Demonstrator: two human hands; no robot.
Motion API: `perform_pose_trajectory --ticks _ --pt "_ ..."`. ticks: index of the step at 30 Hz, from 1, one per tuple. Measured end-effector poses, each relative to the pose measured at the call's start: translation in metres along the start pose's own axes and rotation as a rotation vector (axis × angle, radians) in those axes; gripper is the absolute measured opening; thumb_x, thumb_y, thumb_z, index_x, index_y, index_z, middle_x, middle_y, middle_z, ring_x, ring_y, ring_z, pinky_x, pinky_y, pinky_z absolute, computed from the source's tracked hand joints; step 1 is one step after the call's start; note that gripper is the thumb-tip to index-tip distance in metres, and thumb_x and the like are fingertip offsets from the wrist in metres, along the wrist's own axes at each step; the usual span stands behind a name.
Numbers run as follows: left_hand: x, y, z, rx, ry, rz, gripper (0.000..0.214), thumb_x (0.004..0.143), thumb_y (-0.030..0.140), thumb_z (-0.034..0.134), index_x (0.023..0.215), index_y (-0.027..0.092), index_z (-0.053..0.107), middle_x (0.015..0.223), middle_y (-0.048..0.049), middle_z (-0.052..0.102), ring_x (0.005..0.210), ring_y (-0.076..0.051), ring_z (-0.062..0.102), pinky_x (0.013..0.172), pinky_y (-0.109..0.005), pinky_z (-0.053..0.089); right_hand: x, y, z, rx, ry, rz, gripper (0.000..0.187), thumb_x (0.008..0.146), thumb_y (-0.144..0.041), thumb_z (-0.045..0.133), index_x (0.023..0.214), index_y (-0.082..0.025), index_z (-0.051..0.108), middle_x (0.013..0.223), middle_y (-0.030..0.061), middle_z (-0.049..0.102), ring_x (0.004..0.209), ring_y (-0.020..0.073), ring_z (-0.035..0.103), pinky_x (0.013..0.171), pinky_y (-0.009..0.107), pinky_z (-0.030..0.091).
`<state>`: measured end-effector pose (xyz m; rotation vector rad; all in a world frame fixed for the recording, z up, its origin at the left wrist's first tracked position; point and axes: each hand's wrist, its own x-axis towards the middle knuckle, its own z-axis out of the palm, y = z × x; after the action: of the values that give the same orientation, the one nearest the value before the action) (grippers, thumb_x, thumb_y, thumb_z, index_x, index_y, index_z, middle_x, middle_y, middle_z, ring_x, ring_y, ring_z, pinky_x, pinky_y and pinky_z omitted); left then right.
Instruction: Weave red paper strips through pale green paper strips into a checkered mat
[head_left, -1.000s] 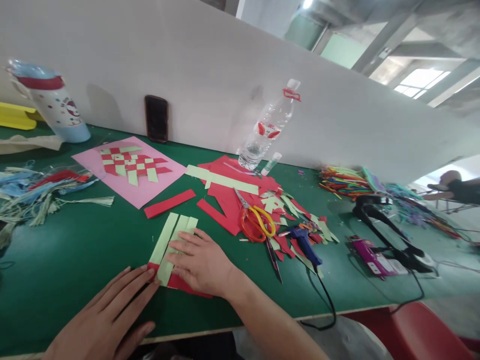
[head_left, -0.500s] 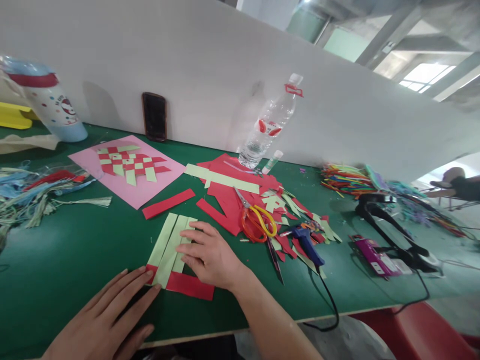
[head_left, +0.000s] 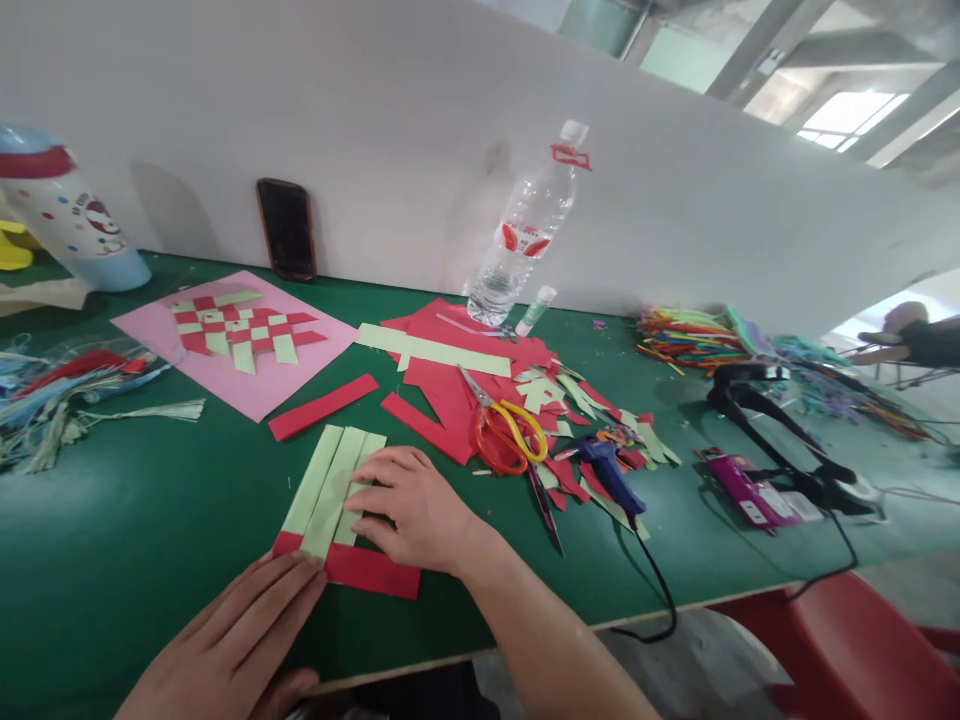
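Three pale green paper strips (head_left: 326, 487) lie side by side on the green table, crossing a red paper strip (head_left: 373, 572) at their near ends. The middle green strip passes over the red one. My left hand (head_left: 232, 632) lies flat with its fingers extended, fingertips on the near end of the strips. My right hand (head_left: 409, 508) rests on the right-hand green strip, fingers spread and pressing it. Just behind the strips is a loose red strip (head_left: 324, 407), and a second one (head_left: 426, 427) lies to its right.
A woven paper fish (head_left: 236, 328) lies on pink paper (head_left: 259, 395) at the back left. Scissors (head_left: 501, 432), a blue glue gun (head_left: 613, 474) and paper scraps are to the right. A water bottle (head_left: 525, 230), glue stick (head_left: 535, 311) and phone (head_left: 288, 229) stand by the wall.
My left hand has shifted slightly right, its fingers drawn closer together over the strips' near end. The right hand stays on the right-hand strip. The whole view has shifted a little.
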<state>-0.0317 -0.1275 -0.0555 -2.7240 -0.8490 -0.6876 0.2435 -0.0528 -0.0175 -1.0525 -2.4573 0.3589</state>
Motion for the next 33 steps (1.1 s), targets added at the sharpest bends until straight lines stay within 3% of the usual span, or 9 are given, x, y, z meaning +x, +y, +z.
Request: perform_pose_trajectory --ticks 6,15,20,22,25,29,33 --pt "-0.006 0.000 0.004 -0.010 -0.012 -0.013 0.070 0.103 0.061 0.056 0.160 0.020 0.049 0.145 -0.0046 0.071 0.132 -0.024 0.063 0.122 -0.031 0.036 0.000 0.001 0.000 -0.017 -0.015 0.011 0.013 0.104 -0.035 0.070 0.110 -0.027 0.078 0.128 0.0035 0.076 0.127 0.0222 0.064 0.112 0.041 0.045" --pt "0.000 0.000 0.002 0.012 -0.035 -0.008 0.056 0.104 0.060 0.056 0.147 0.026 0.064 0.141 -0.0012 0.072 0.131 -0.024 0.060 0.120 -0.033 0.036 0.002 0.000 -0.004 0.009 0.009 0.021 0.012 0.104 -0.029 0.069 0.109 -0.023 0.078 0.125 0.0053 0.076 0.124 0.0237 0.062 0.110 0.040 0.046" --pt "0.004 -0.001 0.000 0.012 -0.043 -0.003 0.054 0.101 0.062 0.058 0.141 0.027 0.068 0.138 -0.0009 0.073 0.128 -0.023 0.061 0.114 -0.032 0.040 -0.007 -0.024 -0.024 -0.050 -0.028 0.214 0.022 0.103 -0.041 0.071 0.098 -0.021 0.078 0.101 0.0058 0.076 0.106 0.0253 0.062 0.094 0.040 0.050" --pt "0.005 -0.001 -0.001 0.001 -0.037 -0.001 0.051 0.103 0.059 0.057 0.140 0.026 0.069 0.138 -0.0009 0.073 0.128 -0.023 0.061 0.117 -0.033 0.038 -0.017 -0.039 -0.028 -0.101 -0.092 0.317 0.033 0.099 -0.053 0.075 0.099 -0.020 0.076 0.100 0.0070 0.074 0.102 0.0272 0.061 0.087 0.042 0.050" --pt "0.006 -0.001 -0.001 -0.005 -0.026 0.004 0.048 0.104 0.056 0.057 0.139 0.027 0.069 0.137 -0.0015 0.073 0.127 -0.023 0.062 0.119 -0.034 0.036 -0.034 -0.060 -0.025 -0.113 -0.133 0.420 0.034 0.095 -0.054 0.079 0.101 -0.021 0.073 0.104 0.0058 0.073 0.101 0.0271 0.060 0.083 0.042 0.048" --pt "0.003 -0.001 0.000 0.006 -0.031 -0.003 0.049 0.103 0.056 0.059 0.141 0.028 0.068 0.138 -0.0022 0.073 0.126 -0.023 0.063 0.120 -0.033 0.036 -0.048 -0.073 -0.014 -0.045 -0.026 0.452 0.023 0.095 -0.041 0.082 0.097 -0.023 0.067 0.106 0.0037 0.072 0.101 0.0265 0.061 0.084 0.042 0.047" --pt "0.000 -0.002 0.001 0.009 -0.046 -0.005 0.052 0.102 0.058 0.059 0.144 0.027 0.065 0.139 -0.0017 0.072 0.126 -0.023 0.062 0.127 -0.033 0.026 -0.051 -0.078 -0.005 0.024 0.113 0.437 0.018 0.094 -0.025 0.081 0.097 -0.024 0.063 0.105 0.0023 0.072 0.099 0.0248 0.061 0.081 0.039 0.045"
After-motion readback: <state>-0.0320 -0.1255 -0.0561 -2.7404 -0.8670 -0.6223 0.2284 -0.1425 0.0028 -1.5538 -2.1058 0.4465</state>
